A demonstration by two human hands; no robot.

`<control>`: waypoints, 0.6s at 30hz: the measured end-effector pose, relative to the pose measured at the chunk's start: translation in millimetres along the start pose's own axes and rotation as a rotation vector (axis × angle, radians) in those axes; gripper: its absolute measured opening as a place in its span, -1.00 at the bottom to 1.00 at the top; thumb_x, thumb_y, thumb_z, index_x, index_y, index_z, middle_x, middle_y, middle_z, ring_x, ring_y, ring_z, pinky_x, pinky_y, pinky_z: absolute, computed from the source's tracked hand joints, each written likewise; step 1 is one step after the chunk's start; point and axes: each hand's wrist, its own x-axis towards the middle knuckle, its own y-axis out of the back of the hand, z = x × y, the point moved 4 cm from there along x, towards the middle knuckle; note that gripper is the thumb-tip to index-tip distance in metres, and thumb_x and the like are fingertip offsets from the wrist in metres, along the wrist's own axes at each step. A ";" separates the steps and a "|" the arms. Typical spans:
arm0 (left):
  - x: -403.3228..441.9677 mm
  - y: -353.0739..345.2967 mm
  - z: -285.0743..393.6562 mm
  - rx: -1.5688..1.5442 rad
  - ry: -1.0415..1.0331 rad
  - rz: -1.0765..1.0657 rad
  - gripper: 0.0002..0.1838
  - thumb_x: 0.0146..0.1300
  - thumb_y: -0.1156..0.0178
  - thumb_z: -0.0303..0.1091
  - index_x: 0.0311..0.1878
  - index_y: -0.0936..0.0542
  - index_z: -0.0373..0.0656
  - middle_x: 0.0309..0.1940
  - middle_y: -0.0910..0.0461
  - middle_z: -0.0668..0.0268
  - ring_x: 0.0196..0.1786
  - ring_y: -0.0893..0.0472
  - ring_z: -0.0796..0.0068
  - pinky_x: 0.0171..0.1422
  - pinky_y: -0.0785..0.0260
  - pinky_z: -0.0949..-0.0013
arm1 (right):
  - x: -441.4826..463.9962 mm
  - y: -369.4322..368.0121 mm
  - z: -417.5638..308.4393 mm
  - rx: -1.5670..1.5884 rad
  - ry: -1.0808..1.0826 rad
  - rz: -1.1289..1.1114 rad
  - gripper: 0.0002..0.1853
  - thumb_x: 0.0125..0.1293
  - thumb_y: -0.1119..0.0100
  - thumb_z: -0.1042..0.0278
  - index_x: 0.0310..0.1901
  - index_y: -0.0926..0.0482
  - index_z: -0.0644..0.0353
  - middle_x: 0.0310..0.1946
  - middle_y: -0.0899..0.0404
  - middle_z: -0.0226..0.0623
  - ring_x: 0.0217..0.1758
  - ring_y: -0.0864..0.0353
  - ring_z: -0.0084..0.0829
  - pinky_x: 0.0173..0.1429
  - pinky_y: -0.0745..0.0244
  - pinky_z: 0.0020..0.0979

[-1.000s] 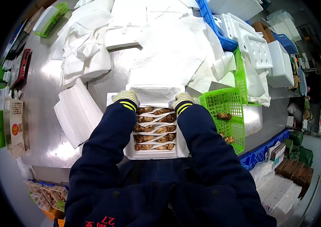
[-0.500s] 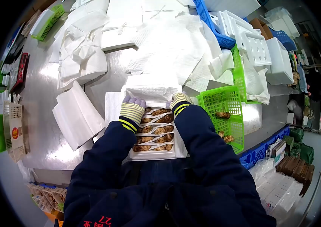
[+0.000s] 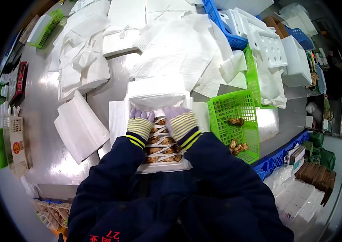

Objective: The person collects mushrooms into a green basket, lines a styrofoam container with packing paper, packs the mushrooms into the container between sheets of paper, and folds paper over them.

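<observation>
In front of me is a white foam box point(image 3: 185, 164) holding rows of brown mushrooms point(image 3: 153, 150) with folded white paper strips between them. My left hand point(image 3: 139, 124), in a lilac glove with a yellow-striped cuff, rests at the box's left side, its fingers stretched out over the upper rows. Over the upper right of the rows is my right hand point(image 3: 181, 123), gloved alike; its fingers are smeared by motion and cover some mushrooms. Beside the box, a green plastic basket point(image 3: 219, 117) holds a few loose mushrooms point(image 3: 235, 121).
Folded white paper point(image 3: 81, 127) lies left of the box on the metal table point(image 3: 46, 153). White sheets point(image 3: 179, 48) spread behind it. A blue crate point(image 3: 235, 40) and foam trays point(image 3: 271, 50) stand at the back right. A red-framed device point(image 3: 19, 82) is at the far left.
My right hand has moved left and inward, from the box's right rim to over the mushrooms. My left hand stays near the left side. The view has shifted slightly.
</observation>
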 end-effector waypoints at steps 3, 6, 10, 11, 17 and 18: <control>-1.6 2.3 1.1 0.015 -0.032 -0.005 -0.65 0.17 0.06 -0.31 0.04 -0.43 -0.12 -0.17 -0.50 0.06 0.01 -0.48 0.07 0.30 -0.11 0.02 | -0.7 -42.4 -4.0 -0.079 -0.013 -0.018 -0.50 0.09 -0.08 0.13 0.04 -0.36 0.23 -0.08 -0.42 -0.12 0.05 -0.38 -0.18 0.20 -0.19 -0.14; -6.9 9.7 -0.7 -0.062 -0.049 -0.144 -0.57 0.17 0.07 -0.33 0.14 -0.36 -0.16 -0.10 -0.46 0.00 0.05 -0.45 -0.02 0.34 -0.04 0.02 | -3.9 -61.1 3.8 -0.115 -0.043 -0.099 -0.41 0.04 -0.13 0.03 0.08 -0.34 0.20 -0.03 -0.36 -0.10 0.10 -0.29 -0.09 0.22 -0.12 -0.09; -5.6 17.1 0.0 -0.031 -0.082 -0.113 -0.53 0.08 0.01 -0.35 0.12 -0.35 -0.15 -0.16 -0.44 0.16 0.02 -0.43 0.14 0.34 -0.02 0.08 | 2.3 -67.1 7.7 -0.070 -0.077 -0.179 -0.45 0.00 -0.19 0.00 -0.06 -0.38 0.21 -0.12 -0.37 -0.12 0.04 -0.31 -0.12 0.17 -0.16 -0.12; -6.1 12.4 -1.7 -0.013 -0.076 -0.086 -0.52 0.03 -0.02 -0.34 0.10 -0.35 -0.14 -0.19 -0.43 0.20 -0.01 -0.43 0.21 0.32 -0.07 0.11 | 0.4 -60.6 6.1 -0.070 -0.066 -0.206 -0.46 0.03 -0.17 0.00 -0.04 -0.37 0.22 -0.11 -0.37 -0.12 0.05 -0.30 -0.11 0.19 -0.14 -0.08; -9.5 28.1 -1.6 -0.225 -0.184 0.264 -0.50 0.02 -0.02 -0.47 0.13 -0.36 -0.18 -0.06 -0.42 0.14 0.05 -0.40 0.13 0.26 -0.13 0.02 | -60.1 1.9 63.5 -0.016 -0.064 0.460 -0.64 0.00 -0.10 0.42 -0.09 -0.43 0.20 -0.14 -0.45 -0.15 -0.06 -0.44 -0.14 0.02 -0.40 -0.18; -9.0 28.9 -2.1 -0.249 -0.167 0.300 -0.51 0.04 -0.04 -0.50 0.13 -0.36 -0.19 -0.07 -0.42 0.12 0.04 -0.41 0.13 0.24 -0.15 0.01 | -77.8 14.5 96.5 -0.012 -0.241 0.460 -0.65 0.03 -0.06 0.46 -0.07 -0.44 0.20 -0.15 -0.46 -0.14 -0.06 -0.44 -0.11 -0.01 -0.40 -0.15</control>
